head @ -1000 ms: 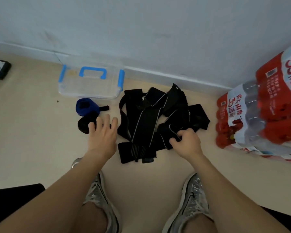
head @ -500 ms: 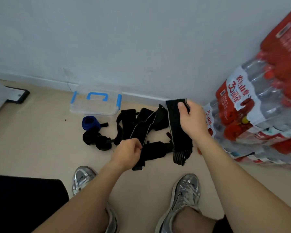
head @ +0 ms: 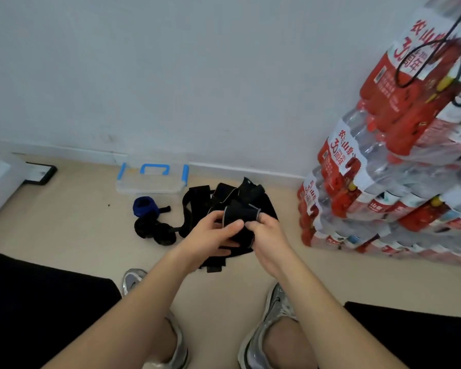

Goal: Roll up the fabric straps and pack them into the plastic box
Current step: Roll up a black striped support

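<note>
a: item: black strap (head: 241,213), held above the pile (head: 194,206). left hand (head: 210,235) & right hand (head: 268,237): fingers curled round it. box (head: 152,183): by wall.
b: tip: roll tight, edges even, thumb pinning end.

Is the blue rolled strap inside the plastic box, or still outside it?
Outside: the blue rolled strap lies on the floor in front of the plastic box.
</note>
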A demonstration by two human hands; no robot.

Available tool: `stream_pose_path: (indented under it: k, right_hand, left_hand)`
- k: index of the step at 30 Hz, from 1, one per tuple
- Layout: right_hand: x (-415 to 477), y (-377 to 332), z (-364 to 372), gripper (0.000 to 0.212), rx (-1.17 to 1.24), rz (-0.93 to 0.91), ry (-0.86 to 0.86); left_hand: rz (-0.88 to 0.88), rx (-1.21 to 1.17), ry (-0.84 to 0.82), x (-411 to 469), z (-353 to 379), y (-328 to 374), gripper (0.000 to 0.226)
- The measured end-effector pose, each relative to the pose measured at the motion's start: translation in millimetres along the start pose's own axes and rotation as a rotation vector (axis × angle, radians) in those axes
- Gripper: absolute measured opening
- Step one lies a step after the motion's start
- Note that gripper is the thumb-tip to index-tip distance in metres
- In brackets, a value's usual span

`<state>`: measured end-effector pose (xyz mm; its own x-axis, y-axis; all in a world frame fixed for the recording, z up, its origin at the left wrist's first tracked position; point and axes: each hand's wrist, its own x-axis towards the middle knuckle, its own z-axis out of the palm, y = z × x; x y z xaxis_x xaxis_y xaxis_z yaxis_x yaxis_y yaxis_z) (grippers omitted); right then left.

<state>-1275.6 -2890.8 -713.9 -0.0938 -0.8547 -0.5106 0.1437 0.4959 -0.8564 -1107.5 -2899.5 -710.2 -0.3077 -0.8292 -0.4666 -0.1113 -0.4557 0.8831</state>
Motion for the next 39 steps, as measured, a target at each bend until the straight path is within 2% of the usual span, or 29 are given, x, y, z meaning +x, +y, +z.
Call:
stream_pose_path:
  k: [5, 10, 12, 15, 18, 20, 22, 24, 27, 30, 32, 36, 39]
  right_hand:
    - [-12, 22, 3, 0.028, 0.089, 0.099, 0.080]
    - [3, 18, -3, 0.038, 0.252, 0.138, 0.087]
    - [8, 15, -13, 0.043, 0.345, 0.173, 0.042]
    - [14, 15, -29, 0.050, 0.513, 0.152, -0.088]
    - [19, 11, -47, 0.051, 0.689, 0.078, -0.116]
    - [21, 6, -59, 0.055, 0.758, 0.056, -0.111]
    - [22, 0, -66, 0.056, 0.721, 0.081, -0.081]
    - [23, -4, -70, 0.057, 0.675, 0.102, -0.058]
    - [24, -5, -73, 0.040, 0.679, 0.066, -0.032]
    - [26, -7, -75, 0.035, 0.645, 0.065, -0.072]
    - [27, -12, -70, 0.034, 0.558, 0.103, -0.111]
    - [30, -16, -69, 0.013, 0.450, 0.133, -0.130]
    - [32, -16, -74, 0.025, 0.498, 0.091, -0.156]
  left_hand:
    - [0.079, 0.151, 0.066, 2, 7, -18, 0.013]
    - [0.158, 0.224, 0.112, 3, 10, 5, 0.034]
    - [0.140, 0.180, 0.095, 2, 11, 14, 0.028]
    - [0.119, 0.108, -0.040, 0, 11, 22, 0.019]
    - [-0.004, 0.081, -0.101, -3, 9, 20, 0.012]
    - [-0.110, 0.274, -0.005, 5, 1, 5, 0.019]
    - [-0.192, 0.424, 0.050, 8, -11, -15, 0.022]
    - [-0.166, 0.463, 0.025, 7, -21, -33, 0.033]
    - [-0.177, 0.647, 0.032, 5, -29, -49, 0.042]
    - [-0.176, 0.828, 0.163, 5, -34, -53, 0.044]
    - [-0.165, 0.828, 0.260, 6, -36, -49, 0.045]
    - [-0.124, 0.804, 0.368, 11, -34, -37, 0.043]
    - [-0.101, 0.803, 0.352, 12, -32, -33, 0.040]
